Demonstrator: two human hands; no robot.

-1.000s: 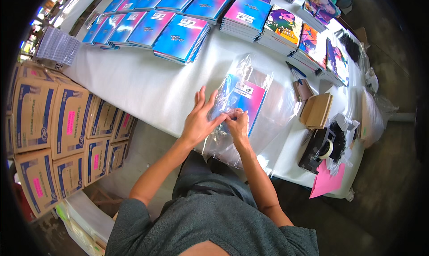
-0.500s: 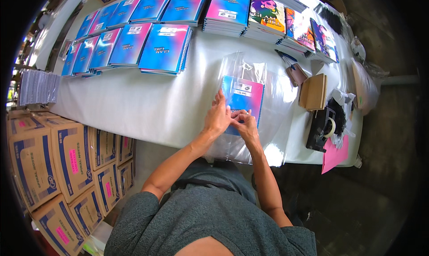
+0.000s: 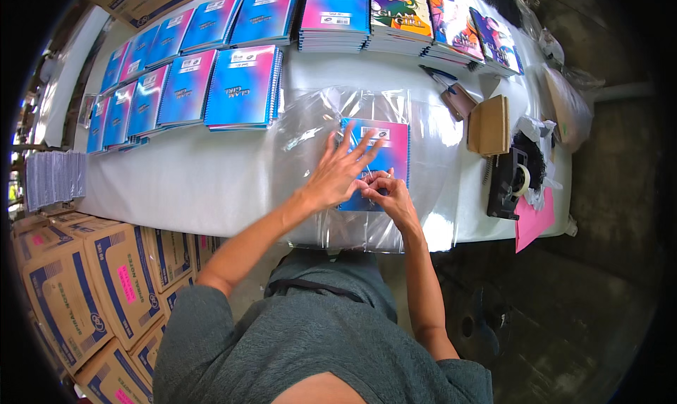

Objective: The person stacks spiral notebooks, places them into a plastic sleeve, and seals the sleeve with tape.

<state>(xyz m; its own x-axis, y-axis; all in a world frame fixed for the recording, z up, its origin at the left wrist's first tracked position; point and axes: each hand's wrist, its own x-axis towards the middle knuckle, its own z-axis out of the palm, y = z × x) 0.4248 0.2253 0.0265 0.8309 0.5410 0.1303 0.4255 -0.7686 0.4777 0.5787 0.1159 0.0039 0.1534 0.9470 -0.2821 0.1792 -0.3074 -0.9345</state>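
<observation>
A blue and pink spiral notebook (image 3: 390, 157) lies on the table in front of me, with clear plastic film (image 3: 300, 125) spread around and partly over it. My left hand (image 3: 336, 175) is open over the notebook's left side, fingers fanned out across the film and its thumb close to my right fingertips. Pinched together over the notebook's lower part, the fingers of my right hand (image 3: 390, 198) appear to grip a bit of the film; the exact spot is hard to see.
Stacks of similar notebooks (image 3: 242, 86) stand in rows at the far left, with illustrated notebooks (image 3: 402, 10) at the back. To the right are scissors (image 3: 438, 74), a brown cardboard block (image 3: 488, 125), a black tape dispenser (image 3: 504, 192) and pink paper (image 3: 534, 220). Cartons (image 3: 67, 302) are piled lower left.
The film now spreads out to the left of the notebook. My left fingers have gone from close together to fanned out, while my right hand keeps its pinch. The whole view has shifted slightly.
</observation>
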